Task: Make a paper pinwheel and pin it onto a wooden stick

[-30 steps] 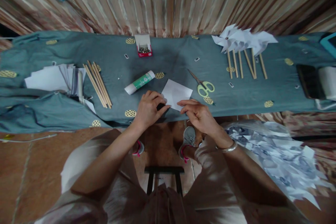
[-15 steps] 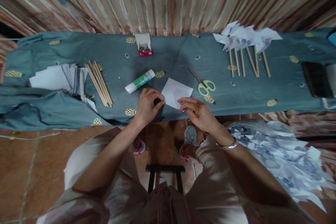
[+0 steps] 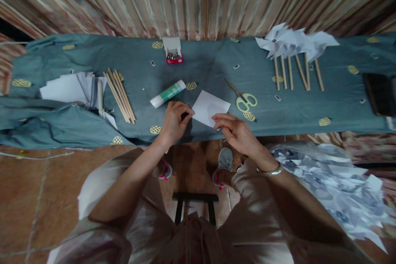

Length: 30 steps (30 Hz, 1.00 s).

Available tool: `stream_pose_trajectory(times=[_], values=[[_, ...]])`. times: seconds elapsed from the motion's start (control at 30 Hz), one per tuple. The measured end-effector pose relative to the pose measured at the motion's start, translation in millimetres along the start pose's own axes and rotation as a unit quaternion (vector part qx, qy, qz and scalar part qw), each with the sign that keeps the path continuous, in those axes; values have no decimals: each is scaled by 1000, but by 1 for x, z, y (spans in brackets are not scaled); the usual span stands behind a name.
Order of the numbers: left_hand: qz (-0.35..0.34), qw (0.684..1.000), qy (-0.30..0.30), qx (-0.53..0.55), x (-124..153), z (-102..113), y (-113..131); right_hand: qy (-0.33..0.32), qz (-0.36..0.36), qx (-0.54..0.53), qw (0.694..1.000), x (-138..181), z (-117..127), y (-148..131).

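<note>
A square sheet of white paper [image 3: 209, 106] lies turned at an angle near the table's front edge. My left hand [image 3: 177, 120] pinches its left corner between thumb and fingers. At the sheet's lower right edge, my right hand [image 3: 235, 133] grips the paper, thumb tucked below the fingers. Just beyond my left hand is a glue stick [image 3: 168, 93] with a green label, lying on its side. To the right of the sheet rest scissors [image 3: 245, 100] with pale green handles, their blades pointing away from me.
An open red box [image 3: 173, 55] of small metal pieces stands at the back. Wooden sticks [image 3: 120, 97] and stacked white paper [image 3: 66, 88] lie left. Paper pinwheels [image 3: 297, 43] on sticks lie back right, a dark phone-like object [image 3: 378, 94] far right. A bag of cut paper [image 3: 337, 189] sits below.
The whole view has shifted slightly, so the table things appear a little further right. Both hands keep their hold on the paper, almost unmoved.
</note>
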<state>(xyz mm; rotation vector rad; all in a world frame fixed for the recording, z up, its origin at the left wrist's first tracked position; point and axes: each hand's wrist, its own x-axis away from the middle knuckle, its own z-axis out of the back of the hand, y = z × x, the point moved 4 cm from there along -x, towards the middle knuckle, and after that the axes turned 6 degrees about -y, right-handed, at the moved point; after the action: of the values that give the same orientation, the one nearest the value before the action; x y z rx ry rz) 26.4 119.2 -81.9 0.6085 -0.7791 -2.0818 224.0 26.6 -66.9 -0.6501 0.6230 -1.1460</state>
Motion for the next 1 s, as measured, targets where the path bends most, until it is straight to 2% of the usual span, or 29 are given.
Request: stream_pose_trajectory(times=[0.17, 0.27, 0.33, 0.4, 0.47, 0.57, 0.77, 1.0], values=[[-20, 999, 23, -13, 1, 2, -6, 13, -12, -29, 999, 0, -2, 3], [-50, 997, 45, -22, 5, 4, -1, 86, -31, -66, 994, 1, 4, 10], [-101, 994, 30, -30, 9, 2, 10, 137, -44, -62, 988, 2, 10, 13], [-159, 985, -26, -56, 15, -6, 24, 153, -52, -24, 987, 2, 16, 15], [-183, 975, -84, -95, 20, -14, 34, 144, -55, 27, 988, 1, 18, 15], [-172, 968, -120, -141, 21, -24, 39, 110, -49, 79, 990, 1, 17, 13], [-165, 967, -115, -157, 15, -28, 38, 31, -55, 116, 991, 1, 9, 9], [-190, 964, -85, -163, 17, -28, 41, 18, -48, 89, 995, 3, 10, 5]])
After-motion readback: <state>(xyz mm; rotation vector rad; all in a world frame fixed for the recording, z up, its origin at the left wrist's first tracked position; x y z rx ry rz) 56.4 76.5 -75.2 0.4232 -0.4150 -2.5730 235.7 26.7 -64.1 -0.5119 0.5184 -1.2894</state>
